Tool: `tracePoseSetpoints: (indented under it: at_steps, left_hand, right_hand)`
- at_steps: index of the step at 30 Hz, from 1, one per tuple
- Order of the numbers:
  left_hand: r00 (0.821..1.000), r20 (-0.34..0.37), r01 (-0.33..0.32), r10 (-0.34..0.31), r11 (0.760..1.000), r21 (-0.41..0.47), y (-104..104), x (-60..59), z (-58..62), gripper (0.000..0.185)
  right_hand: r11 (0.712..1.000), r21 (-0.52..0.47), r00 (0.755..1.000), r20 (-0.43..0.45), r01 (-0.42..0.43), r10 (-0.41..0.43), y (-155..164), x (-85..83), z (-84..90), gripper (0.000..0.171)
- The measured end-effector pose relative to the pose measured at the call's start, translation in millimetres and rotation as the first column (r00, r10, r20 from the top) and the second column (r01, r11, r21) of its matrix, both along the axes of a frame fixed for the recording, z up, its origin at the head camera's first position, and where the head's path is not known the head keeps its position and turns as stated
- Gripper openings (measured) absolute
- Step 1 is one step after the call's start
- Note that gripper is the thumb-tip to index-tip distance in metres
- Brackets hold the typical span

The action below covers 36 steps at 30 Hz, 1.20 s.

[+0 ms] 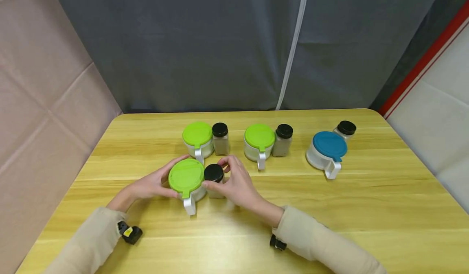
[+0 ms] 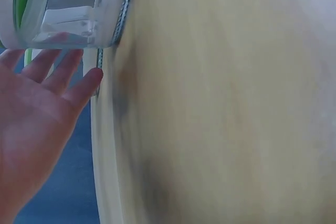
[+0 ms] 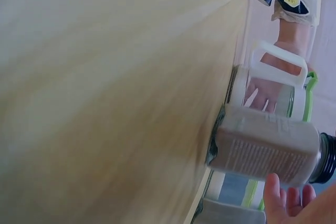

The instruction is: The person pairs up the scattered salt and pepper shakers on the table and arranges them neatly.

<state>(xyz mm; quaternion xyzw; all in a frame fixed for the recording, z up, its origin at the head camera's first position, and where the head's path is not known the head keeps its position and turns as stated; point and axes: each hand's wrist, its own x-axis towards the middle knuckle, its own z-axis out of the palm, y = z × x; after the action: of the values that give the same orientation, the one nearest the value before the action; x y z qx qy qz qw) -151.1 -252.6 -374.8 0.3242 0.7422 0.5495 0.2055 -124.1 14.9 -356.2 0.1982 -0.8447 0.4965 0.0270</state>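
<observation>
In the head view, my left hand [image 1: 155,182] is round the left side of a seasoning jar [image 1: 187,176] with a green lid and white handle, thumb in front and fingers behind. The left wrist view shows fingers of the left hand [image 2: 31,103] against the jar's clear wall [image 2: 68,19]. My right hand [image 1: 239,182] holds a square shaker bottle [image 1: 213,174] with a black cap, close beside that jar. In the right wrist view, the bottle [image 3: 262,145] stands upright on the table, the right hand's fingers [image 3: 272,198] at its side.
Behind stand two more green-lidded jars [image 1: 198,134] [image 1: 259,137], each beside a black-capped bottle [image 1: 220,139] [image 1: 282,141]. At the right, a blue-lidded jar [image 1: 327,147] stands before another bottle [image 1: 345,129]. A grey curtain [image 1: 205,46] hangs behind the wooden table [image 1: 384,209].
</observation>
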Motion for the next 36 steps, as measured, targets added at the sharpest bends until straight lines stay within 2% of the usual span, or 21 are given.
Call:
tracePoseSetpoints:
  at_steps: [6,9,11,13,16,18,20,21,26,29,31,33,36]
  left_hand:
    - [0.999,-0.037,0.002,0.000,0.999,0.043,-6.1,0.0,4.6,0.075]
    - [0.992,-0.103,-0.066,0.073,0.995,0.070,-3.6,2.0,10.2,0.058]
    - [0.973,-0.166,-0.150,0.163,0.985,0.089,0.8,4.5,15.5,0.047]
    - [0.926,-0.247,-0.257,0.284,0.957,0.135,7.3,7.3,22.2,0.037]
    - [0.828,-0.346,-0.388,0.441,0.896,0.215,19.9,13.2,33.1,0.024]
    - [0.769,-0.390,-0.429,0.506,0.861,0.272,29.3,17.7,40.1,0.017]
    - [0.747,-0.406,-0.431,0.526,0.848,0.307,38.4,22.6,45.2,0.015]
    - [0.740,-0.415,-0.428,0.529,0.846,0.317,42.8,25.1,47.5,0.014]
    - [0.742,-0.440,-0.398,0.506,0.860,0.319,61.4,36.4,54.5,0.011]
    - [0.735,-0.468,-0.383,0.491,0.870,0.311,72.1,43.4,57.9,0.011]
    - [0.734,-0.488,-0.364,0.472,0.881,0.304,79.8,48.3,59.3,0.011]
    - [0.725,-0.525,-0.335,0.446,0.894,0.297,87.7,52.8,59.8,0.010]
    - [0.725,-0.562,-0.286,0.398,0.916,0.281,99.6,58.1,59.1,0.010]
  right_hand:
    - [0.999,-0.035,0.997,0.064,-0.037,0.039,12.9,-2.0,-0.3,0.057]
    - [0.996,-0.058,0.994,0.085,-0.063,0.068,25.2,-1.4,-0.8,0.057]
    - [0.995,-0.059,0.993,0.092,-0.075,0.080,33.7,-0.5,-0.5,0.057]
    - [0.996,-0.047,0.993,0.090,-0.078,0.082,42.7,0.5,-0.3,0.056]
    - [0.998,-0.015,0.994,0.082,-0.066,0.067,56.4,3.0,2.4,0.055]
    - [0.998,0.005,0.996,0.071,-0.063,0.063,65.7,3.9,3.0,0.053]
    - [0.998,0.027,0.996,0.062,-0.064,0.062,74.6,5.0,3.7,0.053]
    - [0.997,0.039,0.996,0.055,-0.065,0.063,78.9,5.3,3.0,0.053]
    - [0.992,0.086,0.995,0.048,-0.089,0.085,97.8,8.3,-0.9,0.051]
    - [0.991,0.102,0.995,0.051,-0.090,0.086,108.4,11.3,-2.1,0.050]
    - [0.991,0.108,0.996,0.046,-0.084,0.079,116.8,13.2,-3.1,0.050]
    - [0.990,0.123,0.997,0.036,-0.070,0.066,126.1,14.8,-4.4,0.050]
    - [0.988,0.144,0.999,0.015,-0.054,0.052,140.7,15.8,-7.2,0.050]
